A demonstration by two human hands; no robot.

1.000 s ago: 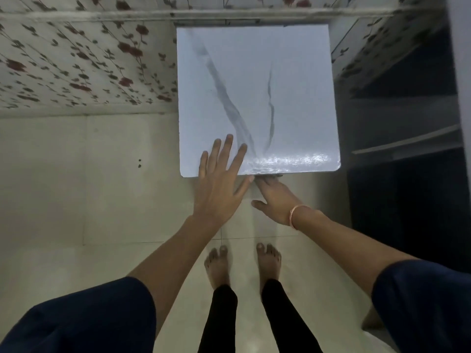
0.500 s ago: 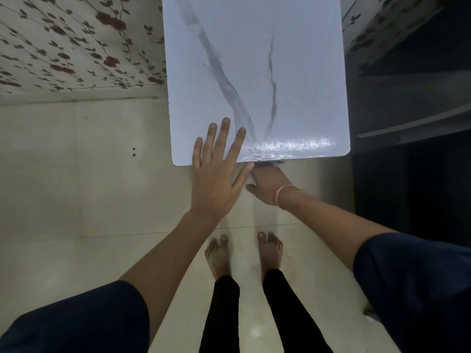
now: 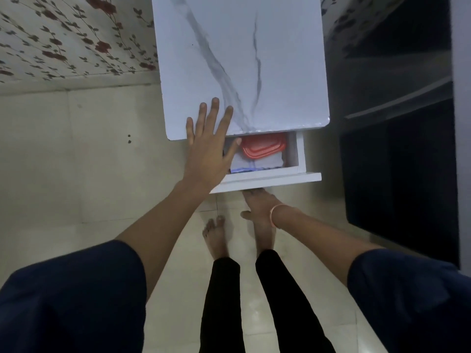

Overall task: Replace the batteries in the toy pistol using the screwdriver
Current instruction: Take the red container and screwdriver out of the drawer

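Observation:
A white marble-patterned table top (image 3: 254, 59) fills the upper middle. Under its near edge a white drawer (image 3: 275, 178) stands pulled out. Inside it lie an orange-lidded plastic box (image 3: 262, 147) and a pale bag or cloth (image 3: 257, 161) with a blue edge. My left hand (image 3: 209, 146) lies flat with straight fingers on the table's near-left corner, its palm over the drawer's left part. My right hand (image 3: 257, 205) reaches under the drawer front, its fingers hidden beneath the panel. No toy pistol, batteries or screwdriver can be seen.
Pale floor tiles (image 3: 76, 161) spread to the left and below. A flower-patterned wall (image 3: 76, 42) rises at the upper left. Dark shelving or furniture (image 3: 397, 149) stands close on the right. My bare feet (image 3: 216, 238) stand just before the drawer.
The drawer has slid out from under the table top toward me, showing its contents. My right hand moved back with the drawer front; my left hand stayed flat on the table.

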